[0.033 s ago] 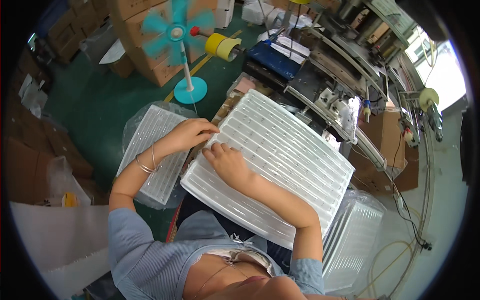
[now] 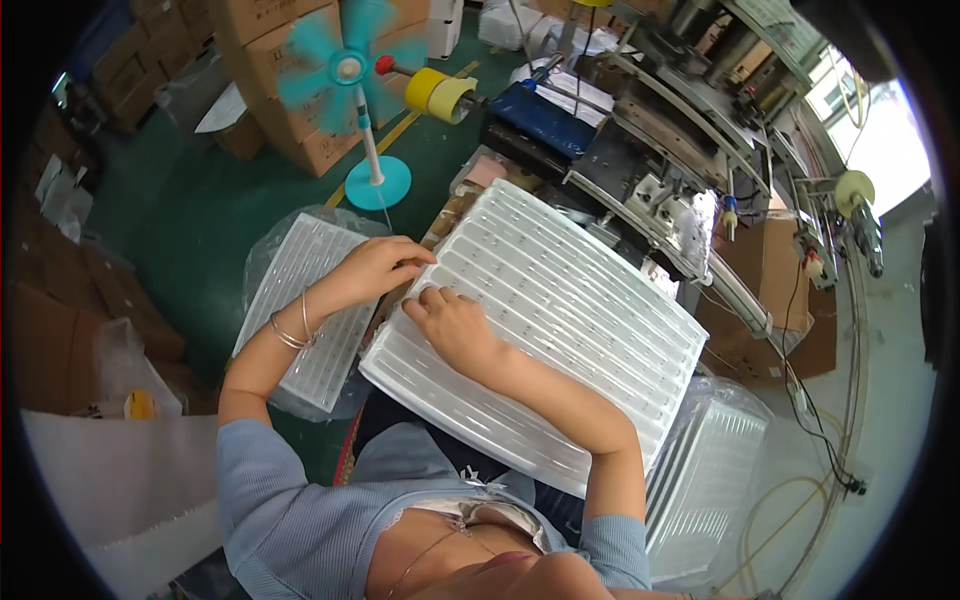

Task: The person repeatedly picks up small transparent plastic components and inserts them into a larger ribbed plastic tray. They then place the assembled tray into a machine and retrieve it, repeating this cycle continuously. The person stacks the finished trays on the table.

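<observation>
A large white ribbed plastic tray (image 2: 560,310), its long channels dotted with rows of small dark marks or parts, lies tilted in front of me, partly over my lap. At its left corner, my left hand (image 2: 383,267) has bent fingers, with the thumb drawn toward the fingertips at the rim. My right hand (image 2: 455,325) lies on the tray just nearer to me, its fingers curled together over the same left edge. Whatever small thing the fingertips hold, if anything, is too small to make out. Two bracelets circle my left wrist.
A smaller ribbed tray in clear plastic (image 2: 300,300) lies lower at the left; more stacked trays (image 2: 705,480) stand at the right. Beyond are a turquoise fan (image 2: 375,185), yellow tape rolls (image 2: 440,95), a metal machine (image 2: 650,140) and cardboard boxes (image 2: 285,90). Cables hang at the right.
</observation>
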The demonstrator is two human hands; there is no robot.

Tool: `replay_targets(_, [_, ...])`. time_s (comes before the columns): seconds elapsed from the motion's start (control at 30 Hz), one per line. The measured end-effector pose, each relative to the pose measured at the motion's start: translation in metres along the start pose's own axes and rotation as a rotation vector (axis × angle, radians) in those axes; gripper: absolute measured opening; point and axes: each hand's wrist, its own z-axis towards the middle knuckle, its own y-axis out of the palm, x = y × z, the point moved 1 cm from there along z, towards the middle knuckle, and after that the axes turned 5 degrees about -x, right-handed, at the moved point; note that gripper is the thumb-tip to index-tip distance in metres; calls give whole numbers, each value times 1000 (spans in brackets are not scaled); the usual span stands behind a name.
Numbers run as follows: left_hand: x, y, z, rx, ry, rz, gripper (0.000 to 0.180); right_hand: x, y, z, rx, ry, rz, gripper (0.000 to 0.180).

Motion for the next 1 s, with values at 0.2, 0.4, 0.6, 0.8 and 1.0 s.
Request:
replay_targets(0.2, [9,-5,11,241,-101,-194,22,39,-59,-32,384,131,536,32])
replay_targets(0.4, [20,10,49,316,55,-77,24,146,-76,-130,591,727,661,20])
replay_targets(0.6, [61,45,126,422,405,184,31,171,-94,-176,809,783,632,20])
replay_targets(0.8, [131,70,226,709,480,400,30,189,-104,-186,901,821,479,29])
replay_targets(1.0, [142,75,294,657,532,502,21,215,-125,-143,929,677,13,23])
